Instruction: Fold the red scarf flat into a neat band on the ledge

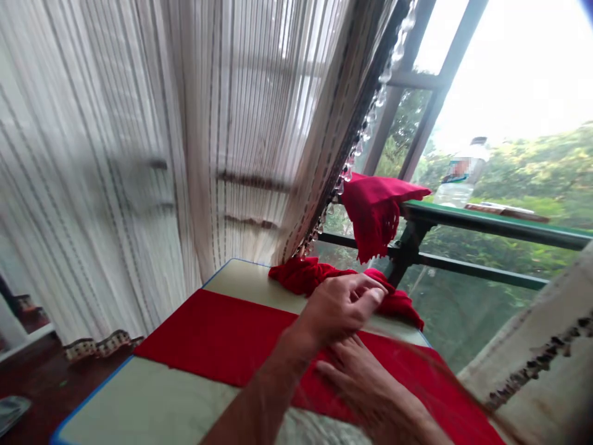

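Observation:
A flat strip of red cloth (217, 337) lies across a pale table with a blue edge (152, 395). My right hand (365, 383) rests on this cloth with fingers stretched out; its fingertips are partly covered by my left hand. Above it, crossing over, my left hand (340, 303) has curled fingers, and whatever is inside them, if anything, is hidden. Just beyond my left hand, a crumpled heap of red cloth (306, 275) lies along the table's far side.
Another red fringed cloth (375, 213) hangs over a green railing (491, 225). A plastic bottle (463, 173) and a flat item (507, 211) stand on that railing. A striped curtain with beaded trim (259, 123) hangs behind the table; a second curtain (542, 334) is at right.

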`<state>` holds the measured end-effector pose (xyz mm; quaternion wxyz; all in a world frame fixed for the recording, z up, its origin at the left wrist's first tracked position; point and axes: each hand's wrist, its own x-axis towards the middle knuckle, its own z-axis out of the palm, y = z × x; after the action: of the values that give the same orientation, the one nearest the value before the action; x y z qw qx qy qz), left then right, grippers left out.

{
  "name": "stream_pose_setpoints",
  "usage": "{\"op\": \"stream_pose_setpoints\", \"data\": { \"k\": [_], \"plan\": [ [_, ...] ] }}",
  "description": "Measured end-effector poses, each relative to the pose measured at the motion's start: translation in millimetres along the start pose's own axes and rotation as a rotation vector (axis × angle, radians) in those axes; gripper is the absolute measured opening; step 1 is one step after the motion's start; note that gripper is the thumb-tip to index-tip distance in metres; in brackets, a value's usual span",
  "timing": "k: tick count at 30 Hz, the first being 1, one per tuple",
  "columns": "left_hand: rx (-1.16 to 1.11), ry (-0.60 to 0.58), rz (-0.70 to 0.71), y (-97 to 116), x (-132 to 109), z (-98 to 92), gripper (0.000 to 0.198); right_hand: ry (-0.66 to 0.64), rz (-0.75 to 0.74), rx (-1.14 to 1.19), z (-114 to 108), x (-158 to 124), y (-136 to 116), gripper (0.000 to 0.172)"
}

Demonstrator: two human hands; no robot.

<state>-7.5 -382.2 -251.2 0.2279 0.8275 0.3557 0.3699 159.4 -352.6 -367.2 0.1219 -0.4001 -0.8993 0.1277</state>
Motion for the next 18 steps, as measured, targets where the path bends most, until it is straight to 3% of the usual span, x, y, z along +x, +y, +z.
{"op": "stream_pose_setpoints", "data": {
  "k": [2,4,7,10,13,18],
  "plan": [
    [0.116,-0.118,-0.007,-29.5,24.7,0.1,0.034,-0.022,0.044,-0.01,-0.5,0.0,0.1,0.078],
    [0.21,-0.203,-0.026,-64.5,24.4,3.2,0.031,-0.059,0.072,-0.012,0.3,-0.5,4.6,0.09],
    [0.322,-0.216,-0.071,-119.3,-10.4,8.0,0.049,-0.081,0.069,-0.013,3.1,-1.2,16.4,0.104],
    [0.457,-0.296,-0.115,-162.6,-46.1,12.0,0.064,-0.046,0.075,-0.042,3.1,-0.3,21.4,0.105],
    [0.472,-0.336,-0.064,-179.8,-58.4,18.4,0.074,-0.064,0.106,-0.109,-2.7,1.7,14.1,0.105],
    [0.459,-0.355,-0.101,-166.9,-49.9,21.3,0.08,-0.065,0.182,-0.157,-18.3,-17.0,14.8,0.094]
  ]
}}
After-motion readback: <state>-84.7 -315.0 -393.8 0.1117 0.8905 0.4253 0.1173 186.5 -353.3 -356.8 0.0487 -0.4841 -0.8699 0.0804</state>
